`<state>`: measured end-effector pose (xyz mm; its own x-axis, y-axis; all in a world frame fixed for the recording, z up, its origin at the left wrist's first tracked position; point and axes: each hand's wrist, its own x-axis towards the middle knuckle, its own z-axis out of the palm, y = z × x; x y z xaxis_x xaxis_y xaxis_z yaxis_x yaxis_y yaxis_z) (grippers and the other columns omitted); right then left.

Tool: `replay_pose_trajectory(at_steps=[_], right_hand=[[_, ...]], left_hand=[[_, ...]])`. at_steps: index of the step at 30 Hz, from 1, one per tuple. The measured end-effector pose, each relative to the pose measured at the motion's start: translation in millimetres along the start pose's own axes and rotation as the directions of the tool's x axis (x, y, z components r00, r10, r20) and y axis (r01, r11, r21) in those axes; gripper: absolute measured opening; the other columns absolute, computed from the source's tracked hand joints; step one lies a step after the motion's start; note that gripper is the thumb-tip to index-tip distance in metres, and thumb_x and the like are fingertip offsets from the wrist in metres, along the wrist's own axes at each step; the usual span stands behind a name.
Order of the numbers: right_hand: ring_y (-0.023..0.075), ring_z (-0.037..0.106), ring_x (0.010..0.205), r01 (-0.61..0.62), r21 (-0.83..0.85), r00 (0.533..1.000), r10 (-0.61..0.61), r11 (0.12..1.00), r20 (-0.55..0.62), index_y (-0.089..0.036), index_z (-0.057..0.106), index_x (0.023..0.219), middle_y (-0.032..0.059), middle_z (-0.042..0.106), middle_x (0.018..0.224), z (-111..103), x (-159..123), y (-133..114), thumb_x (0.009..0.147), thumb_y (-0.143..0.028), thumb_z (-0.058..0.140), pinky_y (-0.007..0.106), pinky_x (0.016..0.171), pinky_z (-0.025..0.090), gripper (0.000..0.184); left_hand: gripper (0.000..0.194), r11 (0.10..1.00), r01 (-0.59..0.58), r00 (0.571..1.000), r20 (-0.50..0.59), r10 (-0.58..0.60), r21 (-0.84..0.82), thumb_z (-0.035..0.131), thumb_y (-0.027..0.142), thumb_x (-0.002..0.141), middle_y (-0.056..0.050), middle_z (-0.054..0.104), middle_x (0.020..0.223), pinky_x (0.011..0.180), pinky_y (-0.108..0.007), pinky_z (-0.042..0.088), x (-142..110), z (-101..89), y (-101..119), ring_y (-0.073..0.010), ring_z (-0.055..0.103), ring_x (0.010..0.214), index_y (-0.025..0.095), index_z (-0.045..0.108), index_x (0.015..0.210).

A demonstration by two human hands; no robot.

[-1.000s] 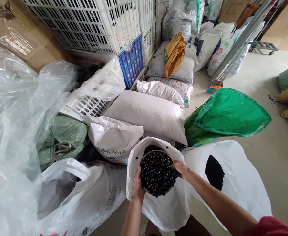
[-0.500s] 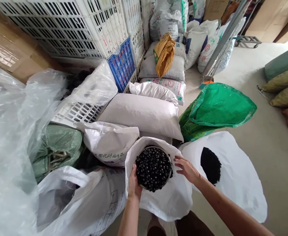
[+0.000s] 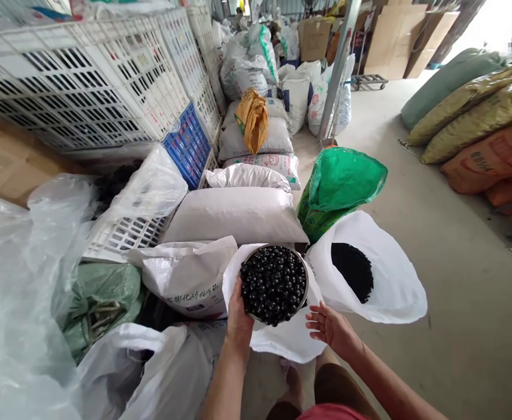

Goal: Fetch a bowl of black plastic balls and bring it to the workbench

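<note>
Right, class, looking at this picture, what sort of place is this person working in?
Probably a warehouse or storeroom for bagged goods: stacked white plastic lattice crates, rows of filled white woven sacks, and a low metal platform trolley on a concrete floor.

Here we go: our left hand [image 3: 239,312] has the steel bowl [image 3: 305,286] of beads [image 3: 273,284] at the mouth of a sack [image 3: 277,344], our right hand [image 3: 332,329] just below. To the right, another open sack [image 3: 391,280]; behind, stacked sacks [image 3: 234,216]; far left, plastic crates [image 3: 76,87].
</note>
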<state>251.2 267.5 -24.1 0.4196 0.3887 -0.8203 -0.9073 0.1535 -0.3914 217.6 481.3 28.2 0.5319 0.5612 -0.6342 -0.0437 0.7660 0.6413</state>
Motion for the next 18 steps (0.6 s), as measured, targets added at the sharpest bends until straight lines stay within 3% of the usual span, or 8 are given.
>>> replay_pose_trajectory(at_steps=[4, 7, 10, 12, 14, 16, 17, 18], right_hand=[[0.0168, 0.062, 0.071, 0.132, 0.016, 0.991, -0.132, 0.991, -0.018, -0.011, 0.054, 0.101, 0.0120, 0.064, 0.089, 2, -3, 7, 0.091, -0.037, 0.046, 0.026, 0.059, 0.049, 0.029], [0.0198, 0.063, 0.073, 0.251, -0.024, 0.968, -0.251, 0.968, -0.019, -0.011, 0.057, 0.098, 0.0130, 0.064, 0.088, 2, 1, 6, 0.081, -0.042, 0.057, 0.028, 0.059, 0.050, 0.035], [0.0261, 0.062, 0.081, 0.385, -0.124, 0.918, -0.394, 0.915, -0.056, -0.012, 0.059, 0.101, 0.0141, 0.064, 0.092, 6, -1, 9, 0.070, -0.046, 0.066, 0.037, 0.067, 0.051, 0.047], [0.0300, 0.056, 0.100, 0.487, -0.195, 0.854, -0.511, 0.851, -0.099, -0.015, 0.060, 0.104, 0.0133, 0.061, 0.106, 14, -7, 14, 0.062, -0.044, 0.074, 0.044, 0.086, 0.047, 0.053], [0.0308, 0.042, 0.120, 0.672, -0.365, 0.688, -0.725, 0.644, -0.012, -0.019, 0.063, 0.106, 0.0101, 0.056, 0.120, 26, -18, 20, 0.059, -0.039, 0.078, 0.047, 0.104, 0.030, 0.053], [0.0315, 0.031, 0.128, 0.820, -0.529, 0.408, -0.871, 0.217, 0.275, -0.023, 0.065, 0.108, 0.0072, 0.052, 0.128, 41, -29, 27, 0.061, -0.037, 0.079, 0.051, 0.110, 0.015, 0.051], [0.0326, 0.029, 0.129, 0.833, -0.553, 0.281, -0.853, -0.010, 0.440, -0.025, 0.065, 0.110, 0.0065, 0.050, 0.129, 49, -33, 31, 0.063, -0.039, 0.079, 0.054, 0.110, 0.010, 0.051], [0.0337, 0.028, 0.130, 0.819, -0.545, 0.205, -0.796, -0.179, 0.570, -0.028, 0.064, 0.111, 0.0056, 0.049, 0.130, 56, -37, 33, 0.064, -0.043, 0.079, 0.056, 0.110, 0.006, 0.051]], left_hand=[[0.028, 0.999, 0.049, 0.998, -0.031, -0.048, 0.018, 0.044, 0.030, 0.089, -0.006, 0.065, 0.109, 0.103, -0.034, 0.040, -4, 1.6, 9, -0.0194, 0.056, 0.111, 0.017, 0.068, 0.092], [0.027, 0.998, 0.043, 0.999, -0.027, -0.042, 0.048, 0.045, 0.030, 0.089, -0.006, 0.066, 0.106, 0.100, -0.031, 0.043, -13, -6.0, 17, -0.0183, 0.058, 0.107, 0.015, 0.068, 0.091], [0.025, 0.997, 0.011, 1.000, -0.018, -0.010, 0.080, 0.047, 0.031, 0.089, -0.002, 0.066, 0.107, 0.098, -0.025, 0.042, -22, -18.8, 23, -0.0139, 0.058, 0.105, 0.018, 0.068, 0.093], [0.024, 0.996, 0.002, 1.000, -0.014, 0.000, 0.093, 0.047, 0.031, 0.088, -0.001, 0.065, 0.110, 0.097, -0.024, 0.043, -24, -26.6, 26, -0.0128, 0.057, 0.105, 0.020, 0.067, 0.097], [0.025, 0.995, 0.006, 1.000, -0.017, -0.005, 0.095, 0.047, 0.031, 0.088, -0.002, 0.065, 0.110, 0.096, -0.025, 0.044, -23, -31.5, 27, -0.0132, 0.058, 0.104, 0.019, 0.066, 0.099], [0.026, 0.996, 0.018, 1.000, -0.012, -0.017, 0.090, 0.046, 0.030, 0.088, -0.003, 0.066, 0.106, 0.095, -0.027, 0.045, -21, -32.3, 27, -0.0141, 0.059, 0.100, 0.017, 0.066, 0.099], [0.026, 0.996, 0.023, 1.000, -0.004, -0.022, 0.088, 0.046, 0.031, 0.088, -0.004, 0.067, 0.103, 0.095, -0.028, 0.045, -21, -31.1, 28, -0.0146, 0.060, 0.097, 0.016, 0.065, 0.099], [0.027, 0.996, 0.025, 1.000, 0.006, -0.025, 0.089, 0.046, 0.031, 0.088, -0.004, 0.067, 0.100, 0.094, -0.029, 0.046, -21, -28.8, 28, -0.0152, 0.061, 0.094, 0.016, 0.065, 0.098]])
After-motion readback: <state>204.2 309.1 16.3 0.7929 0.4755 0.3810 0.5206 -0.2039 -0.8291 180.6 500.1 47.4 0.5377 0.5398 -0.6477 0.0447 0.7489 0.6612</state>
